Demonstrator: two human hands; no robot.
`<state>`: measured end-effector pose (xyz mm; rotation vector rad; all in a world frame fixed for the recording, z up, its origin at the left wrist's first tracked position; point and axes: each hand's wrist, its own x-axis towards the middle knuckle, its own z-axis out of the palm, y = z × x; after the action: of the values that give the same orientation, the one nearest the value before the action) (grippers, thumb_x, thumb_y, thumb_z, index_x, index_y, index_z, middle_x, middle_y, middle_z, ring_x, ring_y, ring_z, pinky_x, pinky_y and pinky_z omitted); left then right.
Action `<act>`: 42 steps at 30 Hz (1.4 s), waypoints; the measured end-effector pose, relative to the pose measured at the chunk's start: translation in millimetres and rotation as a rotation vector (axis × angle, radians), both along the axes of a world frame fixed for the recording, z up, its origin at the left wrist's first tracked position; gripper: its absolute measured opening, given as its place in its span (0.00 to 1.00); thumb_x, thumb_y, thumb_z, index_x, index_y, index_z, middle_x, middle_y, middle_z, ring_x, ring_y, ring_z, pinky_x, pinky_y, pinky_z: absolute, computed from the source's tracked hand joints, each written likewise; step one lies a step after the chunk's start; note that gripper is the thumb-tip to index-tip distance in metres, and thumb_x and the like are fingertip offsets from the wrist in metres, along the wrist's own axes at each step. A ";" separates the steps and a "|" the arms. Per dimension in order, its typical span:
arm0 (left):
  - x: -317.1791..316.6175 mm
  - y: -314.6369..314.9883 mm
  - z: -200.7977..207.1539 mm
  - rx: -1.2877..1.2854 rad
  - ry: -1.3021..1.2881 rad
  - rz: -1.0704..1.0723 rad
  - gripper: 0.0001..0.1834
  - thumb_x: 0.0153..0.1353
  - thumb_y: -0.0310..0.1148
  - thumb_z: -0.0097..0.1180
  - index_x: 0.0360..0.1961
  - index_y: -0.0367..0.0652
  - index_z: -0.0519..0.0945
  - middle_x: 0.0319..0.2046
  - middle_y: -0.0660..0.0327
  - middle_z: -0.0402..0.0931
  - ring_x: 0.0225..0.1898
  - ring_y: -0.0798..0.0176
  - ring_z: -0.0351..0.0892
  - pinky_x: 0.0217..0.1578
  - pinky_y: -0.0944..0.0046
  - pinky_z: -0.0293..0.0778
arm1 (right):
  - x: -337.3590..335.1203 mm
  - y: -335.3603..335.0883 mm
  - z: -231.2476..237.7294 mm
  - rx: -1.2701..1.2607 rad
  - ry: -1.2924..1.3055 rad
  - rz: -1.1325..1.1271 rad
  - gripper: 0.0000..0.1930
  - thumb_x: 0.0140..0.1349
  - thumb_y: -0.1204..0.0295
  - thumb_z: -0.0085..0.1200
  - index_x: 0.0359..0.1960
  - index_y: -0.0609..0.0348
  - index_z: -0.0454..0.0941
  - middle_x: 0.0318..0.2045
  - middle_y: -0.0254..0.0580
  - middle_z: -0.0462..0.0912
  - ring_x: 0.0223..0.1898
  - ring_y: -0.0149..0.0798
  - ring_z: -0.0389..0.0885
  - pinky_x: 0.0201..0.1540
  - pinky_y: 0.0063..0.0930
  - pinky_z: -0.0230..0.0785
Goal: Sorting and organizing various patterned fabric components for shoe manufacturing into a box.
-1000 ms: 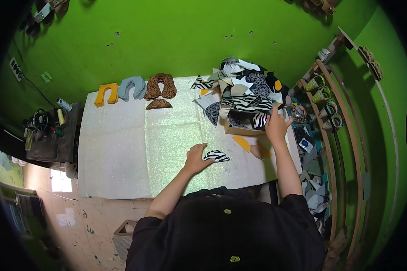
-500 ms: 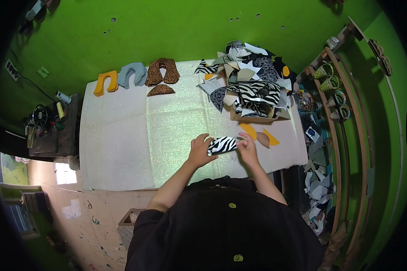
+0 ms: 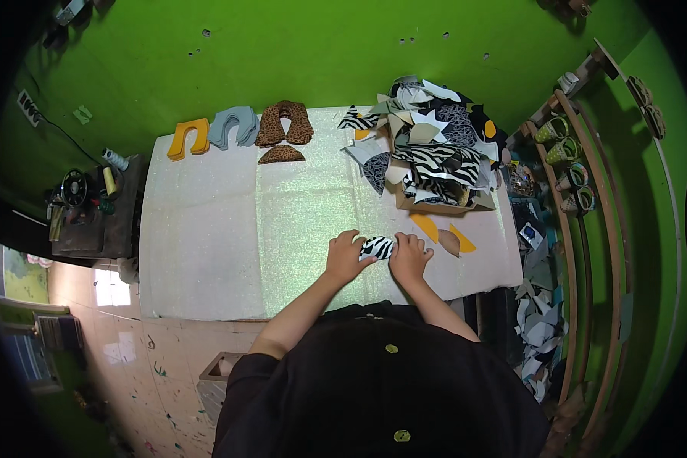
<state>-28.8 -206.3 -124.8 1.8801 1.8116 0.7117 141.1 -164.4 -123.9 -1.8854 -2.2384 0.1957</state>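
Note:
A zebra-striped cut piece of material (image 3: 376, 247) is held low over the front of the table. My left hand (image 3: 346, 258) grips its left end, thumb below and fingers above. Closed on the opposite end is my right hand (image 3: 410, 259), which covers that side of it. Just right of my right hand lie two yellow offcuts (image 3: 424, 226) and a brown leaf-shaped piece (image 3: 449, 242).
On the whitish table (image 3: 198, 244), yellow (image 3: 179, 149), grey (image 3: 223, 136) and leopard-print (image 3: 298, 126) U-shaped pieces stand stacked at the back. A heaped cardboard box (image 3: 427, 207) of scraps sits back right. A sewing machine (image 3: 74, 191) stands left, a shoe rack (image 3: 571, 221) right.
My right hand has moved in toward the left hand and covers more of the zebra-striped piece, so less of it shows. The view has shifted slightly.

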 end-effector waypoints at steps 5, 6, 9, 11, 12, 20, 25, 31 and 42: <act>10.6 5.4 3.5 -0.122 0.048 0.111 0.29 0.43 0.42 0.67 0.46 0.44 0.74 0.44 0.55 0.71 0.50 0.54 0.68 0.46 0.53 0.61 | 0.3 12.3 13.5 -0.291 0.097 0.166 0.21 0.49 0.68 0.53 0.48 0.52 0.74 0.46 0.40 0.75 0.50 0.44 0.70 0.52 0.52 0.48; 11.1 6.8 8.8 -0.118 0.049 0.110 0.29 0.43 0.42 0.67 0.46 0.44 0.74 0.44 0.55 0.71 0.50 0.54 0.68 0.46 0.53 0.61 | 3.6 15.9 21.2 -0.396 0.154 0.207 0.21 0.48 0.68 0.53 0.47 0.53 0.74 0.46 0.40 0.75 0.51 0.44 0.70 0.52 0.52 0.47; 11.6 6.3 14.9 -0.253 -0.044 0.002 0.35 0.44 0.37 0.67 0.54 0.43 0.66 0.40 0.51 0.73 0.42 0.48 0.73 0.44 0.54 0.65 | 11.0 18.8 24.1 -0.513 0.176 0.243 0.27 0.47 0.68 0.55 0.52 0.53 0.69 0.48 0.42 0.74 0.53 0.44 0.69 0.53 0.52 0.46; 12.6 2.5 12.5 -0.205 -0.069 0.024 0.34 0.44 0.36 0.67 0.53 0.42 0.67 0.41 0.51 0.73 0.44 0.48 0.73 0.45 0.54 0.66 | 13.1 10.8 20.8 -0.558 0.189 0.256 0.28 0.47 0.69 0.56 0.54 0.53 0.66 0.49 0.43 0.74 0.53 0.44 0.68 0.54 0.53 0.46; 12.9 1.9 14.0 -0.157 -0.095 0.048 0.33 0.44 0.36 0.66 0.52 0.41 0.68 0.43 0.50 0.73 0.45 0.48 0.73 0.46 0.54 0.66 | 14.1 3.2 14.7 -0.425 0.159 0.278 0.29 0.47 0.69 0.56 0.55 0.53 0.65 0.50 0.44 0.73 0.54 0.43 0.68 0.54 0.54 0.46; 17.9 10.1 4.2 -0.248 -0.097 0.030 0.31 0.42 0.33 0.67 0.49 0.39 0.71 0.43 0.50 0.73 0.47 0.49 0.72 0.46 0.54 0.70 | 3.5 8.3 9.5 -0.307 0.022 0.239 0.31 0.42 0.67 0.59 0.53 0.55 0.66 0.45 0.48 0.72 0.52 0.47 0.67 0.54 0.54 0.47; 24.1 7.5 -0.9 -0.149 -0.044 0.088 0.31 0.41 0.30 0.66 0.49 0.39 0.71 0.44 0.50 0.71 0.48 0.47 0.70 0.46 0.54 0.70 | -3.4 16.4 13.8 -0.340 0.069 0.213 0.25 0.39 0.70 0.59 0.43 0.57 0.66 0.41 0.47 0.73 0.48 0.49 0.69 0.49 0.52 0.50; 37.3 -1.9 -4.6 -0.013 -0.114 0.227 0.22 0.44 0.25 0.54 0.45 0.43 0.70 0.41 0.51 0.69 0.45 0.47 0.67 0.45 0.51 0.60 | -0.8 7.0 3.1 -0.353 0.179 0.256 0.23 0.41 0.73 0.56 0.42 0.56 0.64 0.36 0.48 0.75 0.44 0.50 0.71 0.48 0.51 0.50; 22.1 -41.5 5.1 0.138 -0.040 0.376 0.17 0.42 0.20 0.46 0.38 0.39 0.68 0.36 0.51 0.64 0.42 0.48 0.62 0.44 0.53 0.56 | -30.9 -11.0 -3.3 -0.114 0.413 0.535 0.13 0.46 0.75 0.53 0.36 0.50 0.71 0.35 0.36 0.72 0.43 0.41 0.69 0.48 0.44 0.49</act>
<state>-6.7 -247.8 -119.7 1.6041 2.1649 1.0176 110.2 -175.3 -127.1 -1.1063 -2.4000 0.7313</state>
